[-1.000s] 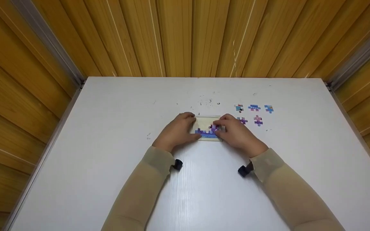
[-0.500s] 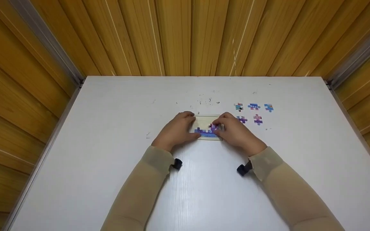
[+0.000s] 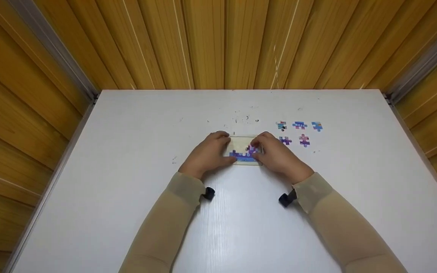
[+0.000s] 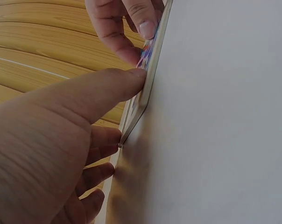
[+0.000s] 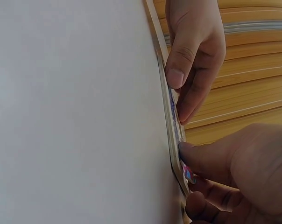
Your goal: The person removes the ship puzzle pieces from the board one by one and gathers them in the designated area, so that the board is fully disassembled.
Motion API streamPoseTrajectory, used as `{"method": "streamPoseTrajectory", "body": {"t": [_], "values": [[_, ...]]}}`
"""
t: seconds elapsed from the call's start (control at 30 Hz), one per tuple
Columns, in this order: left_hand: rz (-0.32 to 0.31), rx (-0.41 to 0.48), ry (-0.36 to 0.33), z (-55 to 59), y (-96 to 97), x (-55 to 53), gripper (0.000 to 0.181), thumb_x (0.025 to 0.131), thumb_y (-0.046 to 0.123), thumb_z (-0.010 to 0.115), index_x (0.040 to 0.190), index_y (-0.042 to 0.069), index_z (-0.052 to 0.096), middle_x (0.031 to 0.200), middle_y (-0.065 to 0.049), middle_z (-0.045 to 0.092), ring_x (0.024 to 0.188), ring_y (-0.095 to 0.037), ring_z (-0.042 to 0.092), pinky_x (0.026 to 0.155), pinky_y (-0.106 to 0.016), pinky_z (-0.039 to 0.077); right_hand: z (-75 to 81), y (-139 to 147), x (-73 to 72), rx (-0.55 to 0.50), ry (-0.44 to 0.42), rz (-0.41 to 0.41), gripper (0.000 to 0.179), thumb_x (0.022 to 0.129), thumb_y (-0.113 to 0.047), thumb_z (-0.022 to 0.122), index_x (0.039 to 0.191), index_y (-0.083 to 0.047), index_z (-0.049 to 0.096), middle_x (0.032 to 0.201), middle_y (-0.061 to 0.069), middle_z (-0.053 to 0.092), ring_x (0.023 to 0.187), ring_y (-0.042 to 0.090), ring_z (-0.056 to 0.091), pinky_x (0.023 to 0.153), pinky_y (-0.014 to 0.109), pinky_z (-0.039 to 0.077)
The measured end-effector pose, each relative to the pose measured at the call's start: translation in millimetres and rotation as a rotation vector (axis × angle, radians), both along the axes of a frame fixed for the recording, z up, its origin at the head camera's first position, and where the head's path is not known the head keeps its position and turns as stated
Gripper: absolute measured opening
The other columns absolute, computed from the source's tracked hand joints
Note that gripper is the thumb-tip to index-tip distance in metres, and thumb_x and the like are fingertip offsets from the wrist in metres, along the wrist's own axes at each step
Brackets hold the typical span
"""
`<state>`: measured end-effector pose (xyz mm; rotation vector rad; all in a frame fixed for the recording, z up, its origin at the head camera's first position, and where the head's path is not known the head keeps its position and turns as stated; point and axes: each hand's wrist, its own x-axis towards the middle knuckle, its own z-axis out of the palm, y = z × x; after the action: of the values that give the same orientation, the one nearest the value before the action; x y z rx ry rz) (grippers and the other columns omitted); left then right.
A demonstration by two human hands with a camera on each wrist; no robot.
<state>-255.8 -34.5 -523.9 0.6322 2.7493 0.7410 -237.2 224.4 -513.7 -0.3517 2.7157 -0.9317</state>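
A small pale wooden puzzle tray point(image 3: 240, 142) lies on the white table, with a strip of joined blue and purple pieces point(image 3: 244, 157) along its near side. My left hand point(image 3: 208, 154) holds the tray's left end, its thumb point(image 4: 127, 84) on the near rim and its fingers toward the far side. At the tray's right end my right hand point(image 3: 281, 156) pinches a pink and purple puzzle piece point(image 3: 253, 148) between thumb and fingers. In the right wrist view that piece point(image 5: 188, 173) sits tilted at the tray's edge; the fingers partly hide it.
Several loose puzzle pieces point(image 3: 299, 125) lie in two rows to the right of and beyond the tray. The nearest loose piece point(image 3: 285, 140) is close to my right hand. Small dark marks dot the white table point(image 3: 146, 125). Wood-patterned panels point(image 3: 207, 45) stand behind it.
Both hands stay at the tray in nearly the same pose. The whole scene shifts very slightly upward in the head view; nothing is picked up or let go.
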Motion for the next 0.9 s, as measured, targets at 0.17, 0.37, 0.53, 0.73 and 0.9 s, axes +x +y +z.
{"method": "streamPoseTrajectory", "body": {"t": [0.17, 0.37, 0.53, 0.73, 0.9], "values": [[0.009, 0.017, -0.008, 1.1, -0.5, 0.4, 0.083, 0.100, 0.048, 0.086, 0.164, 0.005, 0.058, 0.177, -0.007, 0.048, 0.169, -0.029, 0.043, 0.140, -0.043, 0.038, 1.3, 0.4, 1.6, -0.003, 0.004, 0.001, 0.035, 0.110, -0.018, 0.074, 0.142, -0.006, 0.068, 0.147, 0.013, 0.063, 0.136, 0.035, 0.064, 0.122, 0.058, 0.052], [0.021, 0.009, -0.028, 0.2, 0.3, 0.4, 0.084, 0.099, 0.049, 0.087, 0.166, 0.008, 0.057, 0.179, -0.005, 0.046, 0.170, -0.028, 0.042, 0.141, -0.043, 0.037, 0.5, -0.4, 1.0, 0.003, 0.001, -0.027, 0.036, 0.109, -0.019, 0.077, 0.142, -0.008, 0.071, 0.150, 0.012, 0.063, 0.137, 0.034, 0.064, 0.125, 0.058, 0.051], [0.026, 0.006, -0.026, 0.2, 0.8, 0.9, 0.083, 0.099, 0.049, 0.086, 0.166, 0.008, 0.058, 0.178, -0.004, 0.047, 0.169, -0.027, 0.042, 0.140, -0.042, 0.037, 1.1, -0.2, 1.8, 0.002, 0.022, -0.034, 0.037, 0.107, -0.020, 0.079, 0.142, -0.008, 0.073, 0.147, 0.011, 0.064, 0.134, 0.034, 0.065, 0.123, 0.058, 0.052], [0.017, -0.004, -0.019, 0.8, 0.8, 0.7, 0.083, 0.099, 0.050, 0.086, 0.165, 0.007, 0.058, 0.178, -0.004, 0.048, 0.169, -0.027, 0.043, 0.140, -0.042, 0.037, -0.2, 1.4, 1.3, -0.006, 0.049, -0.030, 0.036, 0.106, -0.021, 0.080, 0.140, -0.008, 0.075, 0.143, 0.011, 0.066, 0.133, 0.035, 0.067, 0.122, 0.058, 0.054], [0.013, -0.008, -0.015, 0.0, 0.5, -0.1, 0.083, 0.100, 0.050, 0.086, 0.165, 0.008, 0.058, 0.178, -0.004, 0.047, 0.169, -0.027, 0.042, 0.140, -0.042, 0.037, -1.8, 2.8, 1.1, -0.007, 0.081, -0.024, 0.035, 0.106, -0.020, 0.079, 0.139, -0.009, 0.077, 0.141, 0.012, 0.068, 0.133, 0.036, 0.068, 0.121, 0.058, 0.054]]}}
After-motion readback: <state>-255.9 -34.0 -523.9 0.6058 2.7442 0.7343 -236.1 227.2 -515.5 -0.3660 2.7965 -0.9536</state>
